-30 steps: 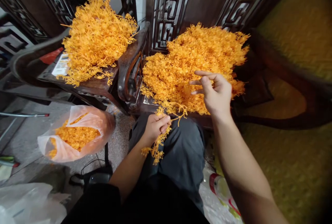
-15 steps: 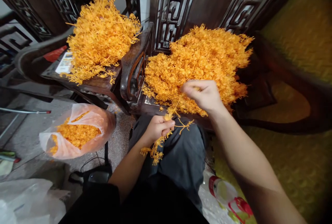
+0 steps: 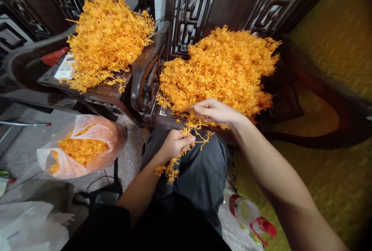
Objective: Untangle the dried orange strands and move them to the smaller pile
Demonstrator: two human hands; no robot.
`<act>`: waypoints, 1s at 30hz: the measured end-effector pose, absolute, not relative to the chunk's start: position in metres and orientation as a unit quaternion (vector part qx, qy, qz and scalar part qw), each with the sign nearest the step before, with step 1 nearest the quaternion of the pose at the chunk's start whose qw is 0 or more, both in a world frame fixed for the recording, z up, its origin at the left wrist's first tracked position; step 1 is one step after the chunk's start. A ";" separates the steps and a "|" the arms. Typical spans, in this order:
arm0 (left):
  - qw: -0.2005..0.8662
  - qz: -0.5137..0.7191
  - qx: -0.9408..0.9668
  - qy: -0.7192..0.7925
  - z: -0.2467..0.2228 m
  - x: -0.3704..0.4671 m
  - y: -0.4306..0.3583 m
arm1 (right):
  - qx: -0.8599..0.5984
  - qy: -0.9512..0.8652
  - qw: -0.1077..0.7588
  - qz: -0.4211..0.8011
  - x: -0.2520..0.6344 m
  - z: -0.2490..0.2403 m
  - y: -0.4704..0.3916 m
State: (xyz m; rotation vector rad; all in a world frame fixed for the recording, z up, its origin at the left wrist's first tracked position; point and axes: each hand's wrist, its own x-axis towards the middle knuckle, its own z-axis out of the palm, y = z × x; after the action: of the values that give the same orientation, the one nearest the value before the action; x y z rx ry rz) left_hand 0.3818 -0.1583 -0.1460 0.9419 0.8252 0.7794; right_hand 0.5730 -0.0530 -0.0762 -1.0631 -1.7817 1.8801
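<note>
The left hand [image 3: 176, 144] is holding a sprig [image 3: 171, 172] in a fist, its thin, branching orange strands hanging over the grey trousers [image 3: 200, 165]. The right hand [image 3: 213, 112] is curling narrowly above the front edge of the near chair [image 3: 155, 120]; whether its fingertips are gripping a strand cannot be told. A frizzy orange pile [image 3: 229, 73] is covering much of this chair's seat, with a pale sheet [image 3: 168, 112] showing at the front left corner. On the dark, glossy wood of the far chair [image 3: 100, 93], a looser heap [image 3: 107, 42] is partly covering a white packet [image 3: 64, 67] near the left edge. A thin, translucent bag [image 3: 116, 134] is standing open on the floor, holding orange bits [image 3: 83, 151]. The left frame edge is cutting off some white plastic [image 3: 29, 224].
</note>
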 end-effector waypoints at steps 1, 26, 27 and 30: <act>0.739 0.358 0.431 0.375 -0.146 0.382 -0.158 | -0.358 -0.633 0.139 0.672 0.571 -0.079 -0.052; 0.740 0.506 0.336 0.289 -0.143 0.395 -0.154 | -0.425 -0.347 0.512 0.661 0.538 -0.109 -0.122; 0.747 0.504 0.325 0.286 -0.141 0.393 -0.156 | -0.414 -0.300 0.538 0.670 0.543 -0.109 -0.116; 0.765 0.488 0.298 0.297 -0.139 0.387 -0.160 | -0.393 -0.213 0.633 0.632 0.574 -0.104 -0.092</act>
State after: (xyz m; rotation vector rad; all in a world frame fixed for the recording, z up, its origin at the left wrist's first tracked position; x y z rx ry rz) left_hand 0.3868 -0.1598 -0.1390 0.6475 0.6444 1.0612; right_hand 0.5736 -0.0919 -0.1045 -0.8996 -0.4879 1.4454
